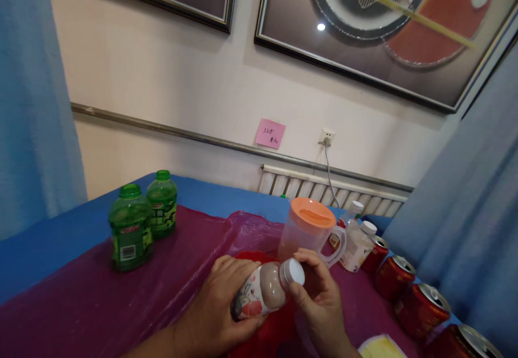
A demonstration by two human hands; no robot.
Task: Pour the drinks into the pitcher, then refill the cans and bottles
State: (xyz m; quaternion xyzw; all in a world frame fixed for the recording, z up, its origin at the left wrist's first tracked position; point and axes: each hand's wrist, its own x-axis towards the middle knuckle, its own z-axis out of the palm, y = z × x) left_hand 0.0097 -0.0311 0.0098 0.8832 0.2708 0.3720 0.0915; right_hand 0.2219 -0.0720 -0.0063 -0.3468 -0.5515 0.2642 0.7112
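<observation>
A clear bottle with a printed label and a white cap is held tilted, its cap end up and to the right. My left hand is wrapped round the bottle's body. The fingers and thumb of my right hand pinch the white cap. Below the bottle lies a red container, partly hidden by my hands. Just behind my right hand stands a clear pitcher with an orange lid.
Two green bottles without caps stand at the left. On the right are white-capped bottles and several red cans. Purple plastic sheeting covers a blue table surface. Something yellow and white lies at the bottom right.
</observation>
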